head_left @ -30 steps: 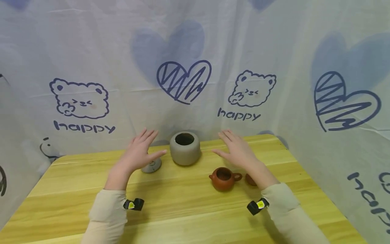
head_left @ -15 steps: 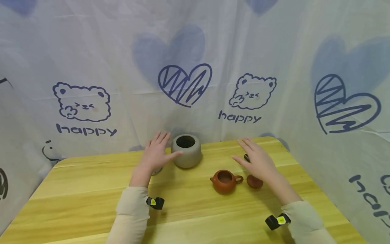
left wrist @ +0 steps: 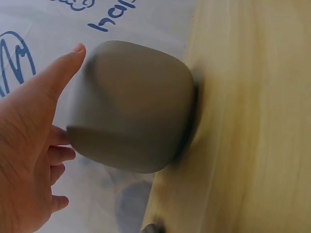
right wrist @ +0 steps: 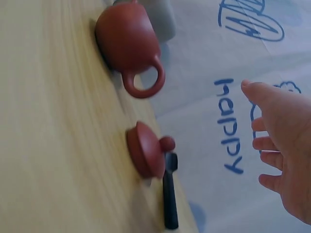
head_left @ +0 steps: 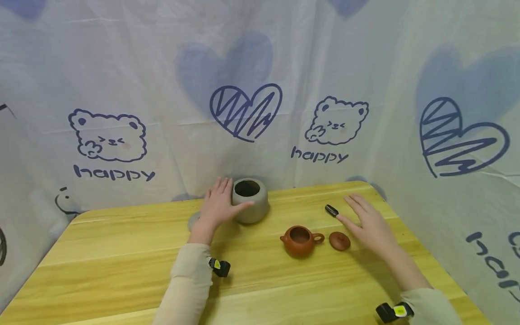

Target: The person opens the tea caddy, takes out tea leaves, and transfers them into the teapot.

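A round grey jar [head_left: 260, 206] with a dark mouth stands near the back of the table; its smooth side fills much of the left wrist view. My left hand [head_left: 217, 208] is at the jar's left side, thumb stretched across its front and fingers extended behind. Whether the skin touches the jar I cannot tell. Over the table's right side, my right hand [head_left: 373, 225] hovers with fingers spread and holds nothing. Closest to it are a black scoop [right wrist: 170, 199], whose handle the hand partly covers in the head view, and a reddish-brown teapot lid [head_left: 339, 241] with a knob.
A reddish-brown teapot [head_left: 298, 247] stands lidless, its handle pointing right toward the teapot lid. Partly behind my left wrist lies a grey disc-shaped lid [head_left: 193, 221]. A printed cloth [head_left: 260, 54] hangs behind the wooden table [head_left: 101, 266].
My left hand has moved right, up to the jar. The right hand has moved right and slightly down, uncovering the teapot lid and part of the scoop.
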A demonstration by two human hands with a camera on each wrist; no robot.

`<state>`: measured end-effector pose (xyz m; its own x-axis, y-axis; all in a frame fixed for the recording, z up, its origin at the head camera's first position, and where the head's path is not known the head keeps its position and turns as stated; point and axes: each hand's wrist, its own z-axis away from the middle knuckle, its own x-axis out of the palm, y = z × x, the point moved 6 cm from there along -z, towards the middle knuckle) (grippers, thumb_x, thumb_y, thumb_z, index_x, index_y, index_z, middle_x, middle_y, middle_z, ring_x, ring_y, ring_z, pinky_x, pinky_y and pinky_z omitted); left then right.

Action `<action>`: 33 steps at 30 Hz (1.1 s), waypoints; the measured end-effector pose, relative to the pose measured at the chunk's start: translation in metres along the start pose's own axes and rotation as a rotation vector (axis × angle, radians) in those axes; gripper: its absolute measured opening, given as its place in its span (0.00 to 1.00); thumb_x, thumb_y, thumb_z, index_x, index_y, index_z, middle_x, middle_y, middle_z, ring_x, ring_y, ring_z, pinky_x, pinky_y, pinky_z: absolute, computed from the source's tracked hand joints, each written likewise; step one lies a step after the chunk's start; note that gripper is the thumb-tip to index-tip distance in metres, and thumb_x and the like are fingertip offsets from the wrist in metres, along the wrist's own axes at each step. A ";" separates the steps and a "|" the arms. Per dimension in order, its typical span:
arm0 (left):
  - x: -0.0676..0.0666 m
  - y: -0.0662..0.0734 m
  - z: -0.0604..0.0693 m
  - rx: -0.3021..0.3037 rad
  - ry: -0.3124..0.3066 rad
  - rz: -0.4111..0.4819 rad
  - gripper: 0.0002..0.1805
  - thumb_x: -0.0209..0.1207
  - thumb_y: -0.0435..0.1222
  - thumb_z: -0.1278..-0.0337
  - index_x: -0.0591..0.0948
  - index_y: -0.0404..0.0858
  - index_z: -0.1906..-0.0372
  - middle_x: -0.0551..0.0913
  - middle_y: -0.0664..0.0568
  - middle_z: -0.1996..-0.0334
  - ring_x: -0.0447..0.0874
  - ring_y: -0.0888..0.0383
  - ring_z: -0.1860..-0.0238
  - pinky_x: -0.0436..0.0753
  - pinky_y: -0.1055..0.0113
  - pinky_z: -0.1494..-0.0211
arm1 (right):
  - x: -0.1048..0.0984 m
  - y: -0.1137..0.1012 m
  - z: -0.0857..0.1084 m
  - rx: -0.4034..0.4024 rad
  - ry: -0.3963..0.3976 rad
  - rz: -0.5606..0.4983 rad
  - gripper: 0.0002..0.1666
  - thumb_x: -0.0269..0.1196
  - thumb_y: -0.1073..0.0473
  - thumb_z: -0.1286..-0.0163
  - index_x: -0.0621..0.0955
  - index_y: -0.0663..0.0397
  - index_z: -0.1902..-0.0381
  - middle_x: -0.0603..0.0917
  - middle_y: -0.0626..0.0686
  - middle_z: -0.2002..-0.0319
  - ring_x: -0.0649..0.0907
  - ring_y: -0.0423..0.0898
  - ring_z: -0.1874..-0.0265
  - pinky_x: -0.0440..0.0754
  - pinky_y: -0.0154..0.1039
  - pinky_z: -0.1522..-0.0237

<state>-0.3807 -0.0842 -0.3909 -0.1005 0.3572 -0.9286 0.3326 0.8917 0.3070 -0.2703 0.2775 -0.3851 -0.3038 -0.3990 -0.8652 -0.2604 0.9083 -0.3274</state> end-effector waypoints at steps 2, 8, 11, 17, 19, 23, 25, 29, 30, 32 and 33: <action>0.003 0.001 -0.002 -0.010 -0.010 0.001 0.61 0.51 0.73 0.51 0.51 0.35 0.23 0.51 0.40 0.22 0.41 0.42 0.21 0.51 0.38 0.24 | -0.001 0.006 0.004 0.005 0.013 -0.008 0.40 0.58 0.42 0.29 0.67 0.61 0.29 0.65 0.66 0.29 0.63 0.66 0.30 0.61 0.65 0.32; 0.010 0.003 -0.004 -0.034 -0.030 0.015 0.63 0.51 0.74 0.50 0.48 0.34 0.23 0.47 0.40 0.22 0.39 0.43 0.20 0.50 0.39 0.23 | -0.002 0.023 0.016 0.039 0.026 -0.029 0.39 0.58 0.43 0.28 0.67 0.64 0.30 0.65 0.68 0.30 0.64 0.69 0.31 0.62 0.67 0.35; 0.014 0.003 -0.005 -0.040 -0.036 0.021 0.63 0.49 0.75 0.50 0.46 0.34 0.22 0.45 0.41 0.21 0.38 0.45 0.20 0.49 0.40 0.23 | -0.002 0.028 0.020 0.050 0.035 -0.048 0.39 0.58 0.43 0.28 0.67 0.65 0.31 0.65 0.69 0.30 0.63 0.69 0.32 0.62 0.68 0.35; 0.018 0.001 -0.006 -0.054 -0.039 0.046 0.63 0.48 0.75 0.50 0.44 0.35 0.22 0.41 0.41 0.21 0.36 0.45 0.20 0.47 0.39 0.23 | 0.001 0.038 0.021 0.081 0.026 -0.061 0.39 0.57 0.42 0.28 0.67 0.65 0.31 0.64 0.70 0.30 0.63 0.70 0.32 0.62 0.69 0.35; 0.018 0.001 -0.005 -0.064 -0.043 0.050 0.63 0.47 0.75 0.49 0.43 0.35 0.22 0.40 0.42 0.21 0.34 0.45 0.20 0.46 0.38 0.23 | 0.005 0.043 0.022 0.103 0.011 -0.067 0.39 0.57 0.42 0.28 0.67 0.64 0.30 0.64 0.71 0.30 0.63 0.71 0.32 0.61 0.70 0.35; 0.018 -0.001 -0.002 -0.080 -0.054 0.044 0.63 0.46 0.75 0.49 0.41 0.36 0.22 0.37 0.43 0.21 0.32 0.46 0.20 0.44 0.37 0.23 | 0.013 0.051 0.022 0.134 -0.020 -0.082 0.38 0.57 0.43 0.28 0.67 0.64 0.31 0.64 0.72 0.31 0.63 0.72 0.33 0.60 0.71 0.35; 0.017 -0.002 -0.001 -0.082 -0.059 0.035 0.63 0.46 0.75 0.48 0.41 0.36 0.22 0.36 0.42 0.21 0.32 0.46 0.20 0.44 0.37 0.23 | 0.017 0.054 0.022 0.137 -0.027 -0.082 0.38 0.57 0.44 0.28 0.67 0.64 0.31 0.65 0.72 0.32 0.64 0.72 0.34 0.61 0.70 0.35; 0.015 0.000 0.000 -0.079 -0.066 0.020 0.63 0.44 0.75 0.48 0.40 0.36 0.22 0.36 0.42 0.21 0.32 0.46 0.20 0.44 0.37 0.23 | 0.023 0.058 0.023 0.137 -0.029 -0.075 0.36 0.59 0.46 0.29 0.70 0.66 0.34 0.70 0.72 0.36 0.69 0.71 0.37 0.65 0.69 0.37; 0.015 0.001 0.000 -0.076 -0.067 0.017 0.63 0.44 0.75 0.48 0.40 0.35 0.22 0.36 0.42 0.21 0.32 0.46 0.20 0.44 0.36 0.23 | 0.023 0.060 0.023 0.138 -0.028 -0.074 0.35 0.60 0.46 0.29 0.71 0.66 0.35 0.71 0.72 0.38 0.70 0.71 0.39 0.66 0.68 0.38; 0.015 0.002 0.000 -0.075 -0.072 0.014 0.63 0.44 0.75 0.48 0.40 0.35 0.22 0.36 0.42 0.21 0.32 0.46 0.20 0.44 0.36 0.23 | 0.025 0.062 0.024 0.142 -0.029 -0.073 0.34 0.62 0.48 0.31 0.73 0.66 0.36 0.73 0.71 0.40 0.72 0.70 0.40 0.67 0.67 0.39; 0.015 0.003 0.000 -0.075 -0.074 0.014 0.63 0.44 0.75 0.48 0.40 0.36 0.22 0.36 0.42 0.21 0.32 0.46 0.20 0.44 0.36 0.23 | 0.025 0.064 0.024 0.145 -0.030 -0.074 0.33 0.63 0.48 0.31 0.74 0.66 0.37 0.74 0.71 0.41 0.72 0.70 0.41 0.68 0.67 0.40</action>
<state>-0.3816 -0.0762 -0.4041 -0.0257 0.3507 -0.9361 0.2619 0.9061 0.3323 -0.2724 0.3285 -0.4370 -0.2602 -0.4633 -0.8472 -0.1453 0.8862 -0.4400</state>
